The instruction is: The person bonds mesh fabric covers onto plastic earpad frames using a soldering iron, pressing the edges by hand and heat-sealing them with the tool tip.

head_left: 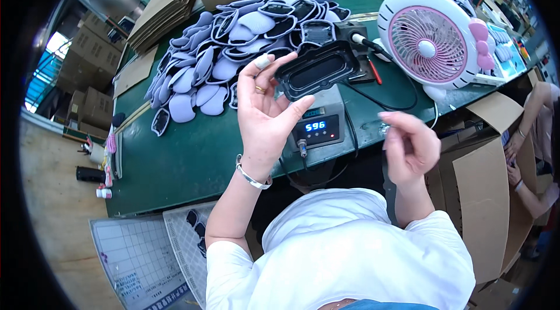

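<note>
My left hand [263, 113] grips a black plastic shell [318, 69] by its left end, thumb below and fingers above. The shell is oblong with a raised rim and a recessed middle, tilted above the table. My right hand [413, 145] is held apart from it to the right, thumb and forefinger curled toward each other. A tiny shiny bit [384, 128] shows at its fingertips, too small to name. Beneath the shell stands a grey control box [320, 129] with a lit blue display. A tool with a white-and-black handle [368, 43] rests behind the shell.
A heap of lilac-and-black shells [233, 47] covers the table's back left. A pink-and-white fan [426, 41] stands at the right, near a red pen-like tool [375, 72]. Black cables cross the green table [169, 164]. An open carton [487, 205] and another person's hands [514, 158] are at right.
</note>
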{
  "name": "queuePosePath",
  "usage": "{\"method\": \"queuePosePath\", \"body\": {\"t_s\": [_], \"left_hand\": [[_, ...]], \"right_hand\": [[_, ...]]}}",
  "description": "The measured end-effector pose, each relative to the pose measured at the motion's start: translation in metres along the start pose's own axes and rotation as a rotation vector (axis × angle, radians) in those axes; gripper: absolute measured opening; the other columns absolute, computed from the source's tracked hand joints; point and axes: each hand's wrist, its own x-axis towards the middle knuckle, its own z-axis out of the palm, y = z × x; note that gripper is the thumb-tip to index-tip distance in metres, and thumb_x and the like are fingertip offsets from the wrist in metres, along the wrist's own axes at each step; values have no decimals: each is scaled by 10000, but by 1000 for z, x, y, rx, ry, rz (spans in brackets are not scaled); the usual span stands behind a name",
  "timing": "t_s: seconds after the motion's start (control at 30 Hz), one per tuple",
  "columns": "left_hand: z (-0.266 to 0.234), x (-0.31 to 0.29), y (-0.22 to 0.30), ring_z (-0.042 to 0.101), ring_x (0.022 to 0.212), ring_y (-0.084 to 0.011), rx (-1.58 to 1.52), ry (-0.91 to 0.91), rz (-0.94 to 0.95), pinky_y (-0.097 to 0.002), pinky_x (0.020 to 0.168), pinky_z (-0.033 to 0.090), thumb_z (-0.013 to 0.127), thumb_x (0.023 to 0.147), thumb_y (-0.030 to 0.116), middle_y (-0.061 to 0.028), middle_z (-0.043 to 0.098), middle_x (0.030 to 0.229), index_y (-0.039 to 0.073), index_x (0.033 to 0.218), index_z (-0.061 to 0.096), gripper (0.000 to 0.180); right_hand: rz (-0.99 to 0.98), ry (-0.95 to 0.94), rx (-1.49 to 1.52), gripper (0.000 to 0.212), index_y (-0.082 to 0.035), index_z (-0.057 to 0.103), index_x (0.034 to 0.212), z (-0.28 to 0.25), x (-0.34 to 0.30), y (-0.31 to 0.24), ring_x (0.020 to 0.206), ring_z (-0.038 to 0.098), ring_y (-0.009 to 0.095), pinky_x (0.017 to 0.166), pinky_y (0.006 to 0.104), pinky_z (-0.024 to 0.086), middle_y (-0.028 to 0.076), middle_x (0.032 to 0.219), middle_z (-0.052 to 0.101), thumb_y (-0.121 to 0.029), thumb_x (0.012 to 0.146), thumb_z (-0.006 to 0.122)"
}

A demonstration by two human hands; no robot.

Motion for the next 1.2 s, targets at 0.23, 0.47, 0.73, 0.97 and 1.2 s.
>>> {"method": "queuePosePath", "body": {"t_s": [0.23,0.47,0.73,0.97,1.2], "left_hand": [[-14,-12,1,558,1202,-247,27,107,-41,-331,1010,493,697,748,-180,-223,518,1411,38,1375,372,740],[-24,-28,1,553,1174,-239,34,167,-50,-353,999,518,736,752,-133,-184,541,1380,48,1344,370,719],[-22,-29,11,559,1180,-251,26,153,-76,-363,1015,512,740,748,-136,-194,536,1387,41,1348,367,728],[-30,-44,22,553,1191,-257,75,194,-24,-364,1018,514,736,751,-142,-200,523,1398,45,1359,357,741],[-33,-38,12,546,1193,-261,87,168,-24,-372,1017,524,731,744,-155,-207,514,1405,51,1371,340,767]], "right_hand": [[-436,307,24,103,-44,579,937,-34,24,-16,670,533,191,632,276,463,62,824,577,-139,939,541],[-756,118,554,165,-102,494,1161,-75,87,-20,916,606,185,766,327,537,75,1183,588,-221,1049,473],[-820,193,413,194,-109,507,1145,-202,79,21,926,595,190,772,344,520,74,1161,591,-268,1042,466],[-870,239,409,223,-115,517,1131,-239,86,59,935,585,194,777,359,505,73,1142,595,-309,1037,461],[-934,282,335,256,-120,528,1117,-388,96,141,944,574,198,782,373,490,73,1123,598,-350,1031,455]]}}
